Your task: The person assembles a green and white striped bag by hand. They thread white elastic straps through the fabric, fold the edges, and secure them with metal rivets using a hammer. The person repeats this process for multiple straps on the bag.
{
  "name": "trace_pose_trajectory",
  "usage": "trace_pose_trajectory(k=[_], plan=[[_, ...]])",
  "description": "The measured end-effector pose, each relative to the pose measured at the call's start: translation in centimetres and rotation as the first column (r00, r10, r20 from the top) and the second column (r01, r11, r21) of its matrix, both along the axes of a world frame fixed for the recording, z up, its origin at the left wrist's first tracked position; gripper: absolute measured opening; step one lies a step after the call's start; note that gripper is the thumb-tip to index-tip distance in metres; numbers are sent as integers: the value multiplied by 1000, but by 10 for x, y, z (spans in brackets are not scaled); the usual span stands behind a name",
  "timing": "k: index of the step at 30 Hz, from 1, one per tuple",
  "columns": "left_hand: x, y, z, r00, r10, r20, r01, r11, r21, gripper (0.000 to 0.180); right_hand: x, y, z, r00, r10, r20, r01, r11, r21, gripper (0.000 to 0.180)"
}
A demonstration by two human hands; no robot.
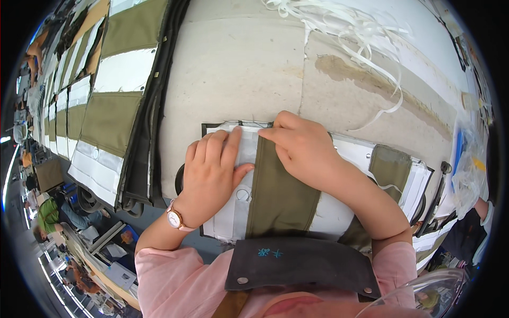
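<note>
1. Head view: pale and worn, the desk [238, 69] fills the upper middle, with a brownish stain toward its right and a tangle of white tape strips [350, 32] at the top edge.
2. Head view: a white and olive fabric panel [281, 196] with black edging lies flat on the desk just in front of the person, its near edge meeting a dark grey apron bib [297, 265].
3. Head view: the left hand [212, 169], with a wristwatch [175, 218] on its wrist, lies palm down on the panel's white part, fingers stretched out and together, gripping nothing.
4. Head view: the right hand [302, 151] rests on the panel's top edge, fingers bent, index fingertip and thumb pressing the olive strip's upper corner; whether they pinch it I cannot tell.
5. Head view: a stack of like panels [114, 106] lies along the desk's left side, well apart from the hands.
</note>
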State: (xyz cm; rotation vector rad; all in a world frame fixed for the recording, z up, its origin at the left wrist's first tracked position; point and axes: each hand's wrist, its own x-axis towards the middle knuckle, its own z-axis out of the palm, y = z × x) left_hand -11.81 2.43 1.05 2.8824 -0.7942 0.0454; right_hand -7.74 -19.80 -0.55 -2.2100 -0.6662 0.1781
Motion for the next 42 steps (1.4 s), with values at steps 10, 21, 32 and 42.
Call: trace_pose_trajectory(k=[10, 21, 32, 42], plan=[[-4, -21, 5, 999, -33, 27, 31, 997, 67, 64, -25, -42, 25, 997, -73, 27, 77, 969, -236, 38], [0, -23, 4, 997, -67, 38, 62, 991, 119, 68, -29, -70, 18, 992, -113, 59, 116, 992, -51, 41], [1, -28, 8, 995, -97, 38, 89, 981, 174, 66, -25, -72, 4, 990, -125, 66, 130, 989, -76, 35], [4, -30, 7, 994, -104, 38, 96, 980, 175, 63, -24, -72, 2, 988, -142, 59, 144, 989, -31, 43]])
